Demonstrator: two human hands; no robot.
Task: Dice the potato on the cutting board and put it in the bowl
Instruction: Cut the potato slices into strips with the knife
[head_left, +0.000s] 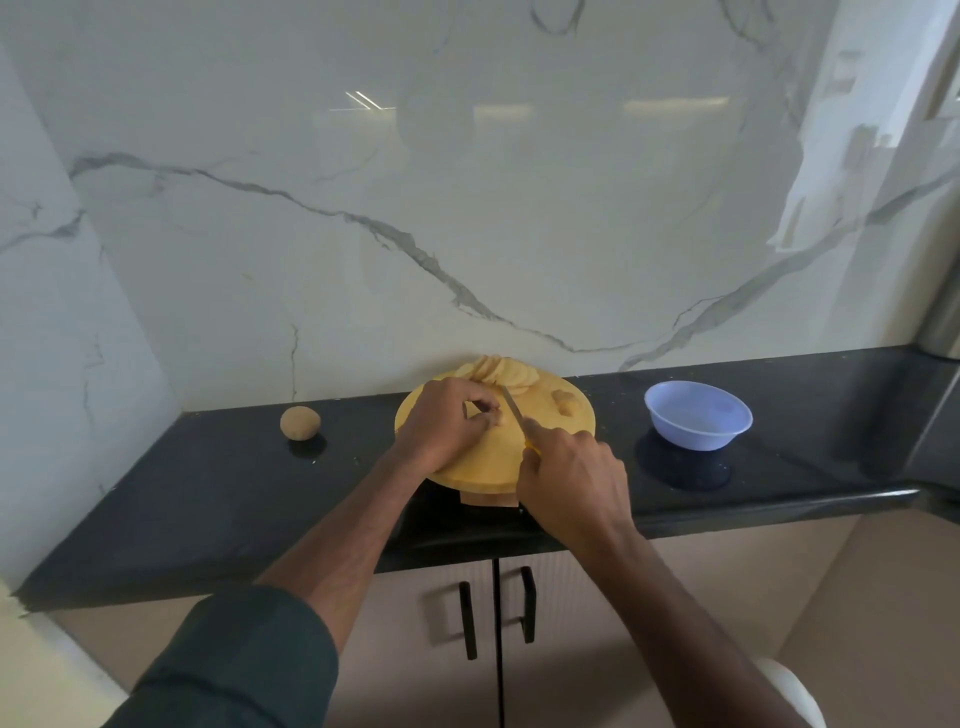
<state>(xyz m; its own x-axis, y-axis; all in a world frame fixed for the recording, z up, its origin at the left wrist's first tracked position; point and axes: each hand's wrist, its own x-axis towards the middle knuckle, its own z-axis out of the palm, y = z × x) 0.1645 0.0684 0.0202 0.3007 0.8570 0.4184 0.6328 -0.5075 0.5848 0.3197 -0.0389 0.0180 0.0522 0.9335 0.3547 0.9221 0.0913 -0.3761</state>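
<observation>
A round yellow cutting board (483, 457) lies on the black counter. My left hand (441, 423) pinches a small potato piece (500, 417) on the board. My right hand (574, 480) grips a yellow-handled knife (513, 410), its blade beside that piece. Several potato slices (498, 371) are fanned along the board's far edge, and a potato end (565, 401) sits on its right side. The pale blue bowl (698, 414) stands to the right of the board and looks empty.
A whole unpeeled potato (300, 423) rests on the counter (208, 483) left of the board. A marble wall rises right behind. Cabinet doors with black handles (467, 621) are below the counter edge. A steel appliance (943, 322) stands at far right.
</observation>
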